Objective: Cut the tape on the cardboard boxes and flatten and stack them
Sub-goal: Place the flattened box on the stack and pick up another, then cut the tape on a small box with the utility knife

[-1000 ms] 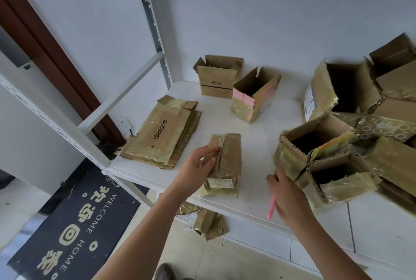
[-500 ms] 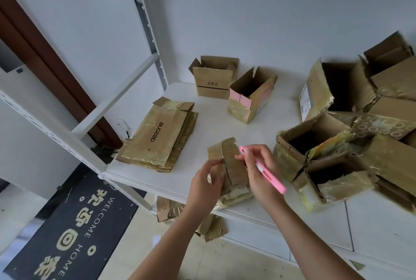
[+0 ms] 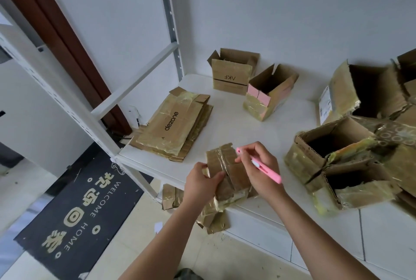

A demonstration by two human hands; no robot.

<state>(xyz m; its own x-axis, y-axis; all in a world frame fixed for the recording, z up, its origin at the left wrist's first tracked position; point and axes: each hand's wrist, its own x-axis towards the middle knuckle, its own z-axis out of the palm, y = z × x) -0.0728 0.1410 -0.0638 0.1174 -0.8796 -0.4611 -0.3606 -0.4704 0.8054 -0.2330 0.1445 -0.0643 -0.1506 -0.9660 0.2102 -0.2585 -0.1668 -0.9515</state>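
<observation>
Head view: left hand (image 3: 201, 181) grips a taped box (image 3: 228, 172) at the shelf's (image 3: 258, 135) front edge; right hand (image 3: 262, 168) pinches a pink cutter (image 3: 266, 168) against its top. Behind, at the left edge, a flattened stack (image 3: 174, 125) reads "dezone". At the back stands an "AKF" box (image 3: 231, 75).

Single head-worn wide-angle view, looking forward and steeply down from above the white shelf top (image 3: 265, 135). Faces the wall corner at 12 o'clock; shelf post (image 3: 171, 23) leans from lens distortion at 11. Close range: both forearms enter from 6 o'clock, left hand (image 3: 200, 184) and right hand (image 3: 262, 172) near frame centre. Doormat (image 3: 74, 207) and floor show at 7 to 8 o'clock, below shelf level. Open boxes (image 3: 342, 151) crowd the 3 o'clock edge, partly cropped. No second view to overlap.
</observation>
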